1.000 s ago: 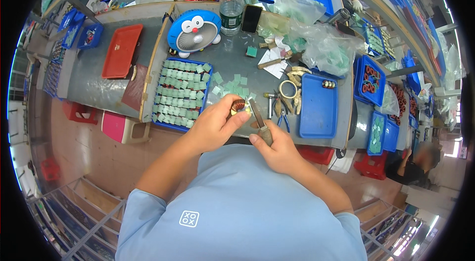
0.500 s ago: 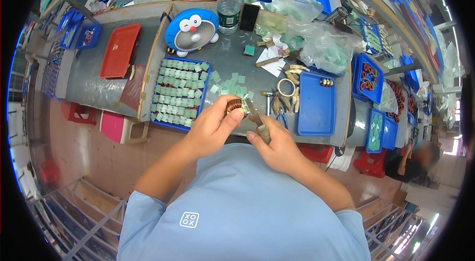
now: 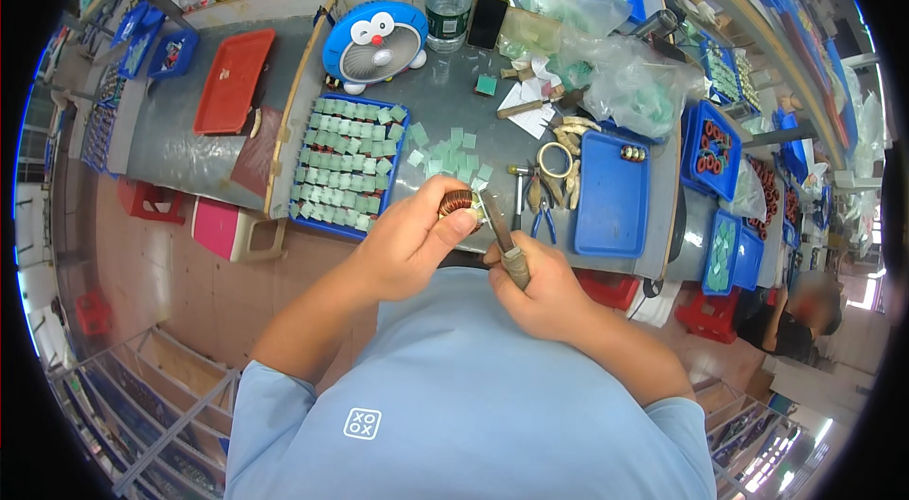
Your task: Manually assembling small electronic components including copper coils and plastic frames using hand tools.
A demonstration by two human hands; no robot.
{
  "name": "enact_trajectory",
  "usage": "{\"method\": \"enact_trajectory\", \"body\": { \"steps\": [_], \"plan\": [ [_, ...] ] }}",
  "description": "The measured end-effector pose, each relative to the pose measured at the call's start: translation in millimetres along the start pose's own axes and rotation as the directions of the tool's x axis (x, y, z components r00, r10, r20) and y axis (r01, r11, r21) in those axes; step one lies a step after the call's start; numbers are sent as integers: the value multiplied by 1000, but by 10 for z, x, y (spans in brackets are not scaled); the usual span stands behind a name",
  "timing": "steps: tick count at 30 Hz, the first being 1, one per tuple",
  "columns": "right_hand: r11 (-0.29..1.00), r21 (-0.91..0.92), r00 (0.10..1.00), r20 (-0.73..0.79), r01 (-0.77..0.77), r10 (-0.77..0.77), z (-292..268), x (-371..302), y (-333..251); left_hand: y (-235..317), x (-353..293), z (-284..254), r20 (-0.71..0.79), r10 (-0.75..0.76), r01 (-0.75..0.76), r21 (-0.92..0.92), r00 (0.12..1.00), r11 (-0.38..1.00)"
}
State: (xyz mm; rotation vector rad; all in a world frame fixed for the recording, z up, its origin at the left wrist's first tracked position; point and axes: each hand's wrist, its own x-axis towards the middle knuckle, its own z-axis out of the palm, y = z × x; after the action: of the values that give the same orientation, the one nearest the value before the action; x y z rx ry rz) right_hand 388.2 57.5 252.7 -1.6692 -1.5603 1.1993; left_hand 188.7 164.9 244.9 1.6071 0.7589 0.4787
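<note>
Between the fingertips and thumb of my left hand (image 3: 407, 240) is a copper-wound ring coil (image 3: 454, 204), with a pale piece at its right side. My right hand (image 3: 544, 290) is closed around the wrapped handle of a knife (image 3: 513, 263). The knife's blade points up and away from me, its tip close beside the coil's pale piece; whether they touch I cannot tell. Just beyond my left hand lie loose pale-green square sheets (image 3: 445, 157). To the left, a blue tray (image 3: 404, 148) holds rows of coils covered by similar green squares.
Right of my hands are a small hammer (image 3: 519, 202), blue-handled pliers (image 3: 543, 222), a tape ring (image 3: 554, 159) and a blue tray (image 3: 606, 216) with a few coils. Farther back stand a blue fan (image 3: 374, 45), a bottle (image 3: 447, 12) and a phone (image 3: 487, 23). Another person (image 3: 800, 315) is at far right.
My right hand and the knife handle have moved slightly right and toward me. My left hand still holds the coil in nearly the same place. The whole view has shifted a little.
</note>
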Motion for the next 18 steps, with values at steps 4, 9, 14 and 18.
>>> {"method": "enact_trajectory", "body": {
  "steps": [4, 9, 14, 18],
  "plan": [
    [976, 207, 986, 163, -75, 41, -114, -29, -24, -66, 51, 1, 3, 73, -72, -104, 997, 992],
    [994, 103, 999, 25, -32, 30, -25, 47, -49, -30, 123, -15, -45, -5, 3, -53, 999, 999],
    [1000, 1, 997, -69, 28, -28, 2, 116, 14, -138, 181, 110, -161, 86, -85, 16, 983, 996],
    [995, 88, 999, -2, -54, 54, -62, 102, -23, -99, 213, 40, -99, 58, -66, -77, 993, 995]
  ]
}}
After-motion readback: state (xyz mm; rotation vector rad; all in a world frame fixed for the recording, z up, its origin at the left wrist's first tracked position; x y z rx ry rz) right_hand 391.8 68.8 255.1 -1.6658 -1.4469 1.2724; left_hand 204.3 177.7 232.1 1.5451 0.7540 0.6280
